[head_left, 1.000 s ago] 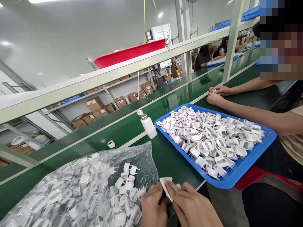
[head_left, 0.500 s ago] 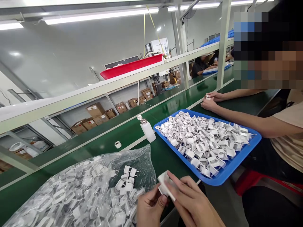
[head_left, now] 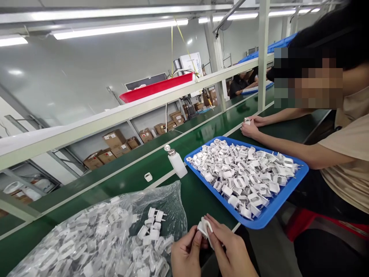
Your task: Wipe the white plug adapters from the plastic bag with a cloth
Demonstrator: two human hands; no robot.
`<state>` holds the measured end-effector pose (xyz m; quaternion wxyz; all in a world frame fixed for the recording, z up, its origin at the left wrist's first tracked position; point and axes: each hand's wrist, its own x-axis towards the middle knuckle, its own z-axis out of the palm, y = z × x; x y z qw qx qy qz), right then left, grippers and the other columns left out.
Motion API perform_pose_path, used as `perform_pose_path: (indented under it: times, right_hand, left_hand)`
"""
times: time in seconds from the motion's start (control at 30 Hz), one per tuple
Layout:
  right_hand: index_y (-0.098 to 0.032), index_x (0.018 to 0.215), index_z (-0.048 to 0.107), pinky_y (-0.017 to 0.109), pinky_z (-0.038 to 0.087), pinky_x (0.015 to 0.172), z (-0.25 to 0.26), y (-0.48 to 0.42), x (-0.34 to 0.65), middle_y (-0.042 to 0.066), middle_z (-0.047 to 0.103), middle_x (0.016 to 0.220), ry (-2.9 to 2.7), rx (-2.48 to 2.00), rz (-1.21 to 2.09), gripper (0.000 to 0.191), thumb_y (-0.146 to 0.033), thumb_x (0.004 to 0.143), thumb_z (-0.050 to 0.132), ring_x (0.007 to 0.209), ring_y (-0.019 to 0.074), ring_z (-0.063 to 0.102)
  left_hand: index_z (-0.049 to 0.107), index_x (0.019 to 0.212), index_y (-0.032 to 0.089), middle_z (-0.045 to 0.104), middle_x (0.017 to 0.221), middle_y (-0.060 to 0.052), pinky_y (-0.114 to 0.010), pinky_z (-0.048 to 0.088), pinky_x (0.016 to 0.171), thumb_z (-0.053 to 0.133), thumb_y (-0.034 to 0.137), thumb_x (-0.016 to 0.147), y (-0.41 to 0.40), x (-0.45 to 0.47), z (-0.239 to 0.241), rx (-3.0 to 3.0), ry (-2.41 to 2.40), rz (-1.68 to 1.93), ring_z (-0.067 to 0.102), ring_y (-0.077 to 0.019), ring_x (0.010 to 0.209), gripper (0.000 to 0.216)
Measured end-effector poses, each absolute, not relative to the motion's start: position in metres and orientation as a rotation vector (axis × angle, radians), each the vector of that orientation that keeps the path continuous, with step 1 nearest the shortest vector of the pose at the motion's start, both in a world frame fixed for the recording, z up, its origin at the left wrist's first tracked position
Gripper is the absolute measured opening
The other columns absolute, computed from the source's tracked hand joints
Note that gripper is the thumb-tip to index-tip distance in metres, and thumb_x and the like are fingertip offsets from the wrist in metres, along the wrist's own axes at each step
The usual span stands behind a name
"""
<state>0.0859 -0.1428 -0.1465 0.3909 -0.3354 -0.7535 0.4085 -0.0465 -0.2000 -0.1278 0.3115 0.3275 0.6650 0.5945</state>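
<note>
At the lower middle, my left hand [head_left: 188,250] pinches a small white plug housing [head_left: 201,229], partly covered by the fingers. My right hand [head_left: 229,244] is closed on what looks like a folded white cloth [head_left: 208,224], pressed against the housing. To the left lies a clear plastic bag [head_left: 170,192], its mouth towards me, full of white plug housings [head_left: 69,250]. Several with metal pins [head_left: 155,213] show at its opening. Right of my hands, a blue tray [head_left: 261,223] holds a heap of similar white plugs [head_left: 239,177].
A white pump bottle [head_left: 177,163] stands by the tray on the green belt [head_left: 129,165]. One loose housing [head_left: 148,177] sits farther left. A co-worker's hands [head_left: 250,127] hold a small white piece beyond the tray. Overhead, a shelf rail [head_left: 95,117] carries a red tray [head_left: 157,87].
The flat white cloth now appears folded around the housing, with my right fingers drawn in closer. My hands are slightly lower, and the whole view has shifted a little.
</note>
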Motion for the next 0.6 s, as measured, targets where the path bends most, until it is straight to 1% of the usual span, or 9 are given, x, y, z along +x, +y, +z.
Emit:
perform_pose_path:
  times: [0.07, 0.1, 0.2, 0.27, 0.37, 0.43, 0.5, 0.53, 0.6]
  right_hand:
    - [-0.022, 0.135, 0.067, 0.028, 0.056, 0.105, -0.153, -0.144, 0.078, 0.009, 0.067, 0.140, -1.792, -0.873, 1.072, 0.043, -0.040, 0.104, 0.045, 0.130, 0.0226, 0.064]
    - [-0.024, 0.135, 0.067, 0.027, 0.057, 0.103, -0.153, -0.145, 0.078, 0.007, 0.068, 0.139, -1.726, -0.897, 1.058, 0.042, -0.041, 0.103, 0.046, 0.128, 0.0222, 0.065]
    - [-0.028, 0.133, 0.068, 0.025, 0.060, 0.096, -0.151, -0.142, 0.084, 0.005, 0.072, 0.134, -1.562, -1.005, 0.931, 0.039, -0.044, 0.102, 0.050, 0.119, 0.0203, 0.071]
    - [-0.029, 0.134, 0.067, 0.025, 0.062, 0.093, -0.150, -0.139, 0.087, 0.005, 0.074, 0.131, -1.594, -1.017, 0.864, 0.038, -0.042, 0.101, 0.052, 0.112, 0.0190, 0.073]
    - [-0.035, 0.132, 0.069, 0.026, 0.063, 0.091, -0.149, -0.141, 0.080, 0.001, 0.074, 0.131, -1.679, -0.977, 0.914, 0.035, -0.040, 0.101, 0.053, 0.109, 0.0186, 0.072]
    - [-0.039, 0.130, 0.069, 0.026, 0.064, 0.090, -0.148, -0.145, 0.071, -0.002, 0.073, 0.133, -1.615, -0.984, 1.019, 0.033, -0.042, 0.101, 0.053, 0.111, 0.0189, 0.071]
    - [-0.039, 0.130, 0.069, 0.027, 0.064, 0.091, -0.146, -0.150, 0.065, -0.003, 0.071, 0.136, -1.535, -0.988, 1.089, 0.032, -0.040, 0.101, 0.054, 0.113, 0.0196, 0.069]
    - [-0.039, 0.130, 0.069, 0.027, 0.064, 0.091, -0.144, -0.152, 0.063, -0.003, 0.070, 0.138, -1.520, -0.990, 1.104, 0.032, -0.038, 0.101, 0.055, 0.114, 0.0200, 0.068]
    - [-0.040, 0.128, 0.070, 0.026, 0.064, 0.089, -0.140, -0.154, 0.065, -0.005, 0.068, 0.140, -1.517, -1.007, 1.101, 0.031, -0.036, 0.100, 0.057, 0.114, 0.0208, 0.068]
  left_hand:
    - [0.085, 0.080, 0.015, 0.074, 0.063, -0.006, -0.023, 0.053, 0.062, 0.091, 0.064, 0.054, -0.195, -0.049, -0.128, 0.627, 1.613, 1.675, 0.063, -0.0144, 0.060, 0.056]
    - [0.085, 0.080, 0.015, 0.076, 0.065, -0.007, -0.024, 0.054, 0.062, 0.094, 0.060, 0.051, -0.194, -0.049, -0.128, 0.540, 1.537, 1.718, 0.064, -0.0144, 0.060, 0.055]
    - [0.083, 0.077, 0.012, 0.078, 0.073, -0.010, -0.023, 0.055, 0.060, 0.099, 0.044, 0.053, -0.192, -0.049, -0.126, 0.398, 1.402, 1.767, 0.066, -0.0135, 0.061, 0.043]
    - [0.082, 0.076, 0.011, 0.078, 0.074, -0.011, -0.021, 0.054, 0.059, 0.098, 0.031, 0.055, -0.191, -0.047, -0.126, 0.306, 1.370, 1.750, 0.066, -0.0127, 0.060, 0.033]
    - [0.080, 0.077, 0.011, 0.079, 0.076, -0.011, -0.021, 0.056, 0.061, 0.095, 0.017, 0.058, -0.188, -0.043, -0.131, 0.181, 1.325, 1.713, 0.069, -0.0130, 0.061, 0.025]
    - [0.080, 0.077, 0.013, 0.080, 0.079, -0.011, -0.024, 0.058, 0.066, 0.092, 0.016, 0.061, -0.185, -0.041, -0.138, 0.145, 1.285, 1.692, 0.072, -0.0160, 0.066, 0.020]
    - [0.080, 0.076, 0.016, 0.081, 0.084, -0.010, -0.027, 0.060, 0.070, 0.089, 0.019, 0.065, -0.184, -0.039, -0.144, 0.118, 1.247, 1.673, 0.074, -0.0194, 0.072, 0.015]
    - [0.080, 0.076, 0.017, 0.082, 0.086, -0.010, -0.028, 0.061, 0.072, 0.088, 0.020, 0.067, -0.184, -0.038, -0.146, 0.090, 1.226, 1.663, 0.075, -0.0199, 0.074, 0.012]
    - [0.081, 0.077, 0.016, 0.082, 0.088, -0.011, -0.024, 0.060, 0.073, 0.086, 0.019, 0.070, -0.185, -0.037, -0.147, 0.006, 1.181, 1.631, 0.074, -0.0173, 0.075, 0.010]
